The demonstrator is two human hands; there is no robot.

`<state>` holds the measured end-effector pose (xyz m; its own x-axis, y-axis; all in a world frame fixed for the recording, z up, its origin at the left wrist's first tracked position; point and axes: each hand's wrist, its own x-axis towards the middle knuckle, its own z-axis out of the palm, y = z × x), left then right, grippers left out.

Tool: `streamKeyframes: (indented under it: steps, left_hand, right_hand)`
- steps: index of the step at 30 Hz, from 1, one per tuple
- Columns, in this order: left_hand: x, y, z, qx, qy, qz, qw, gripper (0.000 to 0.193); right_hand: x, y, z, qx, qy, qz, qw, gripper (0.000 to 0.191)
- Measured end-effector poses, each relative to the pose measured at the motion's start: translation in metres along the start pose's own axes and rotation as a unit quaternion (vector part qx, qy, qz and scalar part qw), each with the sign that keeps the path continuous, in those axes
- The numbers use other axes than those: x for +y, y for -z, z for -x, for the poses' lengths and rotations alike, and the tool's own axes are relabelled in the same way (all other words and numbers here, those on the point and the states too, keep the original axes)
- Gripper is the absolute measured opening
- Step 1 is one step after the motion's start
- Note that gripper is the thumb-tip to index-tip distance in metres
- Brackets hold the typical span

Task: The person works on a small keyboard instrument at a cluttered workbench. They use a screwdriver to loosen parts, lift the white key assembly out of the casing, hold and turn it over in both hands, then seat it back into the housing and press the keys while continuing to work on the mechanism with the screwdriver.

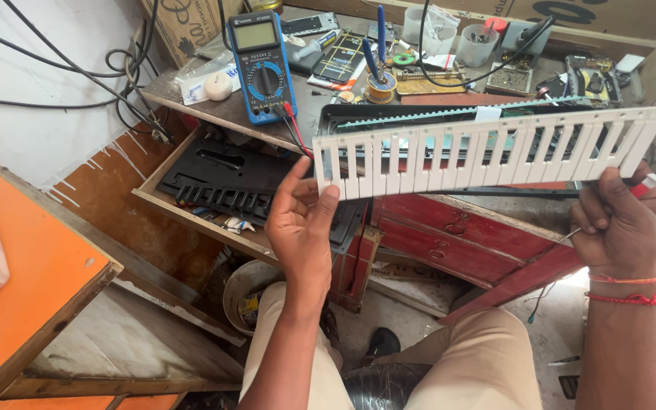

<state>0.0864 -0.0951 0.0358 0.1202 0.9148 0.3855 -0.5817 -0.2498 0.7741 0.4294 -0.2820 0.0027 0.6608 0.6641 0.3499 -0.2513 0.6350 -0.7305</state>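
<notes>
Far left: orange tabletop point(32, 281), edge in wood, beside a white wall with black cables point(77, 76) trailing across

Further right: open wooden drawer point(191, 209) holding a black plastic panel point(225, 178); above it a blue multimeter point(261, 67) lying on the workbench point(214, 106), red and black leads running off its lower end; a small white roll point(218, 86) just left of the meter

Left hand point(303, 220): palm up, fingers loosely curled, half open; thumb and fingertips touching the lower left corner of the white keyboard key strip point(487, 152), supporting it from below rather than clamping it

White keyboard key strip: long, slotted, held level in the air between both hands, above the lap and in front of the bench; behind it a dark keyboard chassis point(419, 114) with a green board edge showing

Back of the bench: blue-handled pliers point(377, 45), a spool of solder point(380, 87), clear plastic cups point(474, 44), assorted small parts

Below the strip: red wooden drawers point(449, 228), beige trousers point(480, 357), a black shoe point(383, 342)

Right hand point(618, 224): closed around the strip's right end from beneath, fingers wrapped tight; a thin metal tool point(571, 235) poking out of the same grip; red and orange threads point(626, 288) round the wrist
</notes>
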Motion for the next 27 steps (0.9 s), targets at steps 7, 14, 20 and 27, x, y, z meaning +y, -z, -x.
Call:
streamKeyframes:
  steps: [7,14,20,27]
  left_hand:
    - [-0.005,0.009,-0.012,0.014,-0.023,-0.052,0.998,0.023]
    - [-0.001,0.011,-0.022,0.009,0.008,-0.004,1.0,0.046]
    - [-0.005,0.016,-0.026,0.019,0.025,-0.032,0.999,0.041]
    - [-0.006,0.017,-0.027,-0.031,-0.036,-0.026,0.999,0.042]
  right_hand:
    - [0.001,-0.004,0.001,0.01,0.003,-0.003,1.0,0.02]
    - [-0.001,-0.007,0.002,0.013,0.004,0.015,1.0,0.014]
    - [0.002,-0.003,0.0,-0.001,0.007,-0.008,1.0,0.02]
    - [0.002,-0.005,0.0,-0.004,0.009,-0.005,1.0,0.02]
